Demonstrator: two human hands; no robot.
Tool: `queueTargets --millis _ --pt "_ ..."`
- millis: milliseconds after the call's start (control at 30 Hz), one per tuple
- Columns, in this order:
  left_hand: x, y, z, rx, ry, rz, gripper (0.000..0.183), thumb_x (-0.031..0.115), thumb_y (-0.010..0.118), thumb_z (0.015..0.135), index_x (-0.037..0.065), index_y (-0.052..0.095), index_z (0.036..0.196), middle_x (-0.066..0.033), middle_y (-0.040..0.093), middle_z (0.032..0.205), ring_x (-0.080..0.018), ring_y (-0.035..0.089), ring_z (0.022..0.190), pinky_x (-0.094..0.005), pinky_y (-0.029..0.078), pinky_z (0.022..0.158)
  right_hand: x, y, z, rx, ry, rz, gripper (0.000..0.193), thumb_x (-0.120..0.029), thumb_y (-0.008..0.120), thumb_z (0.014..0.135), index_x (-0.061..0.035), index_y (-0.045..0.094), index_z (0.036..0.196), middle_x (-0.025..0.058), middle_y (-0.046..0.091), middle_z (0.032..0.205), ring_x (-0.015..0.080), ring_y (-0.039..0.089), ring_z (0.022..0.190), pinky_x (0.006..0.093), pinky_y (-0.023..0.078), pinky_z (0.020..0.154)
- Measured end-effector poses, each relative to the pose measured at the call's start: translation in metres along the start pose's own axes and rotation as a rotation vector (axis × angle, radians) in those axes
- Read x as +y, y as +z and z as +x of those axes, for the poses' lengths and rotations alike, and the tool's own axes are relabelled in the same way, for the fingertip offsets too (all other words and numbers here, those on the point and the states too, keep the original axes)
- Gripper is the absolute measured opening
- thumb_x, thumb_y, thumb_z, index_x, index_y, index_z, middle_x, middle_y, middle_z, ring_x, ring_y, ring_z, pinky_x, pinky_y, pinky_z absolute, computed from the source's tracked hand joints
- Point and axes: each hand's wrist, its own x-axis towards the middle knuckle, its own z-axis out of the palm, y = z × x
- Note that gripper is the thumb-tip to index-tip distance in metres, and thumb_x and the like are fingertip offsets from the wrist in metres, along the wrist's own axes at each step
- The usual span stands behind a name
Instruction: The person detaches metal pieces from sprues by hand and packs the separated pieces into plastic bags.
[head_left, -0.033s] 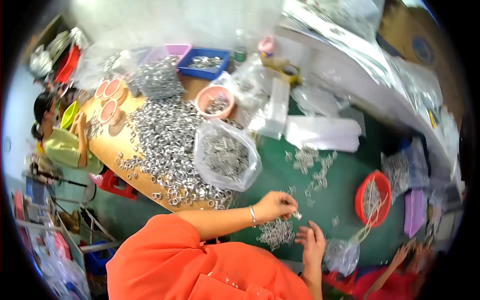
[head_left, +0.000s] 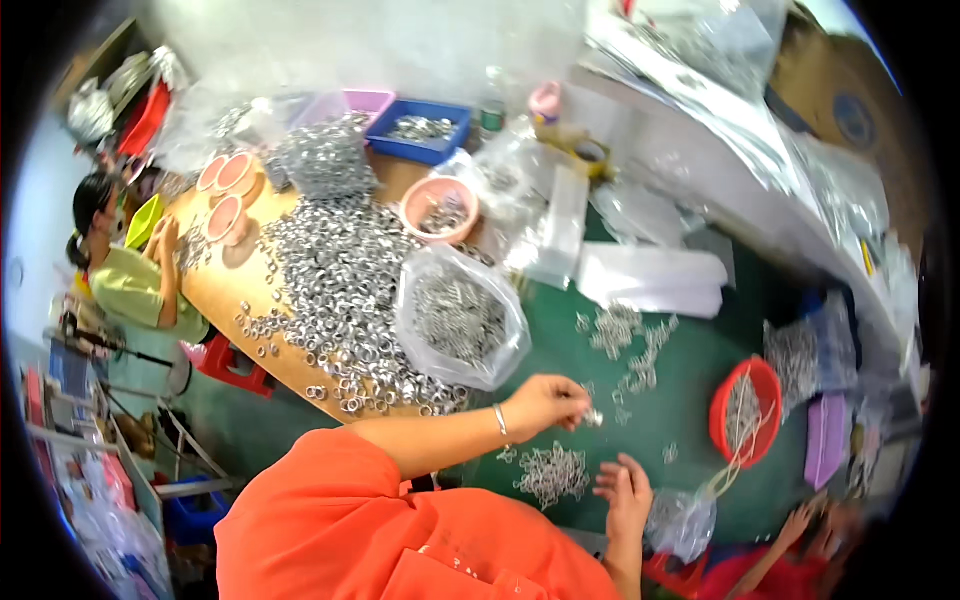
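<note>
My left hand (head_left: 547, 404), with a bangle on its wrist, is closed in a pinch over the green table. A small shiny metal piece (head_left: 594, 417) sticks out from its fingertips; its exact kind is too small to tell. My right hand (head_left: 626, 492) hovers lower and to the right, fingers apart and slightly curled, with nothing visible in it. Between and below the hands lies a heap of small metal clasps (head_left: 553, 474). More small metal clasps (head_left: 616, 330) lie farther off in loose clusters on the green surface.
A clear bag of metal parts (head_left: 460, 315) stands beside a wide spread of metal rings (head_left: 345, 275). Right of my hands are a red basket (head_left: 720, 420) with cords and a crumpled plastic bag (head_left: 682, 525). Co-workers sit at far left and lower right.
My left hand has drawn slightly up and left, away from the clasp heap, still pinching the metal piece. My right hand has dropped a little, widening the gap. The whole view has shifted slightly.
</note>
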Motion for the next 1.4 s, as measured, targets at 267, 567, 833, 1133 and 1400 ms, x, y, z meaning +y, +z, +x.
queueTargets --millis 267,567,833,1133,1400 --pt "0.198 -0.15 0.021 0.486 0.677 -0.251 0.013 0.014 0.052 0.08 0.007 0.056 0.069 -0.001 0.055 0.068 -0.0117 0.05 0.063 -0.0245 0.038 0.054 0.015 0.003 0.017 -0.069 0.127 -0.086 0.013 -0.007 0.051 0.086 -0.0005 0.056 0.097 0.0088 0.061 0.078 0.0134 0.058 0.064 0.0255 0.048 0.054" --pt "0.294 -0.303 0.045 0.763 0.777 -0.432 0.015 0.012 0.051 0.084 0.0 0.052 0.093 -0.0127 0.058 0.086 -0.0242 0.058 0.085 -0.0368 0.048 0.074 0.01 0.019 0.002 -0.091 0.094 -0.211 0.013 -0.003 0.052 0.086 0.0019 0.057 0.097 0.0096 0.063 0.079 0.0129 0.057 0.065 0.0238 0.047 0.058" --pt "0.229 -0.122 0.017 0.43 0.805 0.214 0.015 0.007 0.057 0.081 -0.001 0.057 0.094 -0.0033 0.056 0.07 -0.01 0.049 0.059 -0.0215 0.04 0.053 0.028 -0.008 0.058 -0.015 -0.225 -0.814 0.015 -0.01 0.059 0.08 -0.0006 0.06 0.092 0.0129 0.062 0.082 0.0207 0.06 0.073 0.0302 0.047 0.064" --pt "-0.01 -0.014 0.042 0.125 0.526 1.177 0.021 0.001 0.06 0.073 0.002 0.057 0.093 -0.014 0.055 0.087 -0.0274 0.058 0.076 -0.0327 0.047 0.067 0.046 0.029 0.161 0.231 -0.554 -1.052 0.022 -0.002 0.066 0.069 -0.0054 0.059 0.09 0.0119 0.054 0.094 0.0326 0.051 0.092 0.0374 0.043 0.08" --pt "-0.051 -0.046 0.052 0.241 0.061 1.019 0.038 -0.005 0.067 0.067 0.002 0.053 0.101 -0.0116 0.053 0.088 -0.0186 0.057 0.074 -0.0294 0.048 0.065 0.056 -0.015 0.138 0.129 -0.233 -0.519 0.014 -0.002 0.068 0.071 0.0008 0.062 0.083 0.005 0.058 0.076 0.0121 0.055 0.065 0.0248 0.046 0.062"
